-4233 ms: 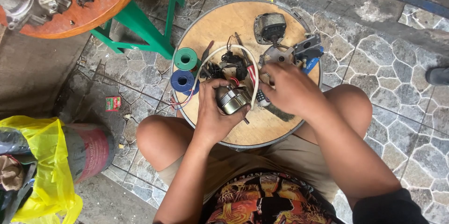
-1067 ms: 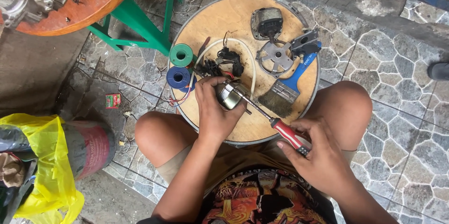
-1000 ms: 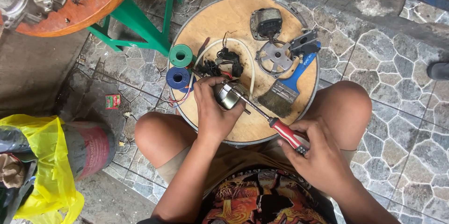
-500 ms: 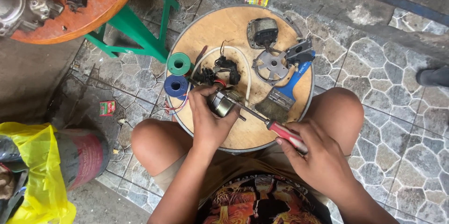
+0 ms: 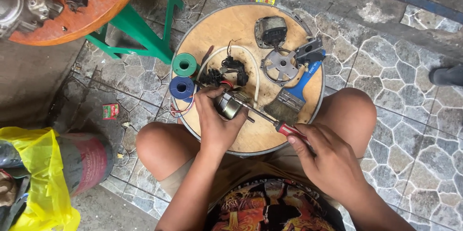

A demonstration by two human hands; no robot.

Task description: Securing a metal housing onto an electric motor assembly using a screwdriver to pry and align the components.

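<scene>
A: How's the cam set?

B: One view only, head cam, looking nearly straight down over the person's lap. Round wooden board (image 5: 226, 28) sits centre frame, fairly near, knees either side.

A: Facing which way?

B: Fwd and down; far edge of board is at top. Orange round table (image 5: 96, 4) clips top left, yellow bag (image 5: 38, 163) bottom left. No 2nd view, so nothing shared.
</scene>
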